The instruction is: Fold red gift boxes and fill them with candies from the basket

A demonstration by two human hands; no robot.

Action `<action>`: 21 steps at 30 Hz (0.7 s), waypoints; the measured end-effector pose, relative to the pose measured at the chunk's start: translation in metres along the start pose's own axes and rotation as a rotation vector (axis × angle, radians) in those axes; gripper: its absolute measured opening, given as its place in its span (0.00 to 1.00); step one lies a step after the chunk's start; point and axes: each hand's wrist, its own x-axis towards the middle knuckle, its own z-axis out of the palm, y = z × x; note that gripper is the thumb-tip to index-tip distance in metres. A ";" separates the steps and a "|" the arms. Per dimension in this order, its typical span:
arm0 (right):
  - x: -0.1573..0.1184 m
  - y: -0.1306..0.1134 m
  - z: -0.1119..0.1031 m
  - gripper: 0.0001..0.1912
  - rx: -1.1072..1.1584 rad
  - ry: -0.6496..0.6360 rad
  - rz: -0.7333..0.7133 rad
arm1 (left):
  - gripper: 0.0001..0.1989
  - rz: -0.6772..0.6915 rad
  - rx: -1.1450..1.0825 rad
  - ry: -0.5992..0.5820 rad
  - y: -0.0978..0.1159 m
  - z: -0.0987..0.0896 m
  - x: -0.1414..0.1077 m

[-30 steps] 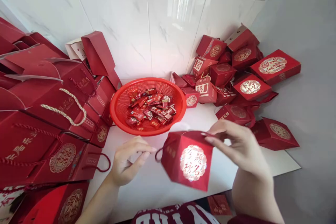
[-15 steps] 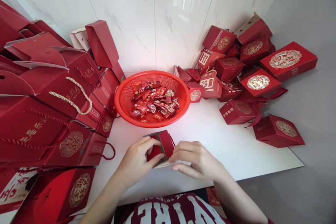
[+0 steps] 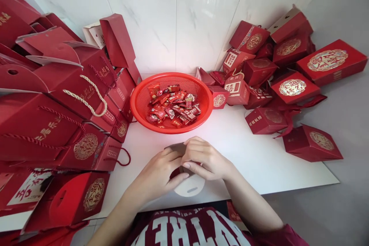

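Observation:
A small red gift box (image 3: 177,147) sits on the white table in front of me, mostly covered by my hands. Its pale rounded flap (image 3: 190,189) with a slot hangs out toward me. My left hand (image 3: 161,175) is closed round the box's left side, thumb along the near edge. Over the top and right side curl the fingers of my right hand (image 3: 206,158), gripping the box's upper part. What lies inside the box is hidden. Just beyond is a red plastic basket (image 3: 134,103) holding many wrapped candies (image 3: 175,105).
Large red gift boxes with rope handles (image 3: 62,98) are stacked along the left. Smaller red boxes (image 3: 266,120) are piled at the right and back. White tiled wall (image 3: 155,19) stands behind; the table (image 3: 230,134) ends at its near edge by my body.
My right hand has moved left and over the box top, covering the red panel that showed before. The pale flap now shows toward me. The view has shifted slightly.

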 end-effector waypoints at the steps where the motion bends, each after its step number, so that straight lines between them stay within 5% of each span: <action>1: -0.003 0.000 -0.003 0.10 -0.022 0.023 0.000 | 0.12 -0.004 0.025 -0.001 -0.001 0.000 -0.001; 11: -0.010 0.003 -0.020 0.05 -0.005 0.018 0.077 | 0.13 0.160 0.147 -0.010 -0.004 0.009 0.003; 21: -0.017 -0.001 -0.025 0.06 0.181 0.083 0.068 | 0.16 0.177 -0.015 -0.091 -0.019 0.001 0.015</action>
